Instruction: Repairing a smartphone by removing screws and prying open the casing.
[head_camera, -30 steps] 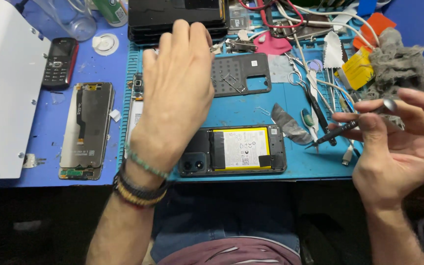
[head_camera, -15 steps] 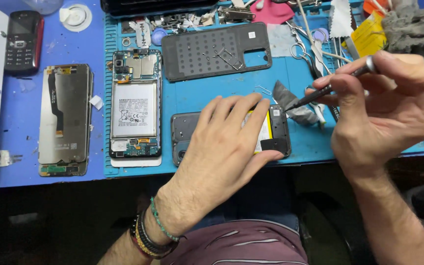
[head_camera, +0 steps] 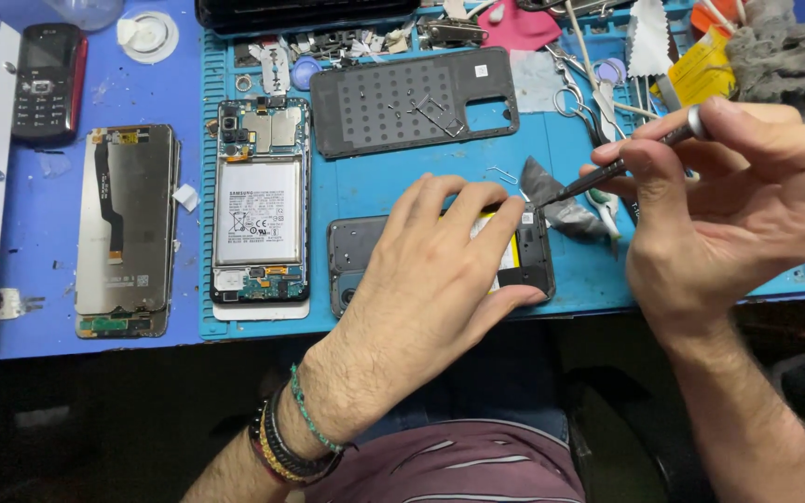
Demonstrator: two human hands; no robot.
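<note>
Blue mat on the counter carries the opened phone, pinned lengthwise under the left hand, fingers spread flat; the screwdriver, pinched by the right hand, is angled toward its right end.

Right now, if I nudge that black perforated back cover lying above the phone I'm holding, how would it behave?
The back cover looks thin and flat, so probably light and a bit flexible. On the blue mat it would likely slide, not roll.
</note>
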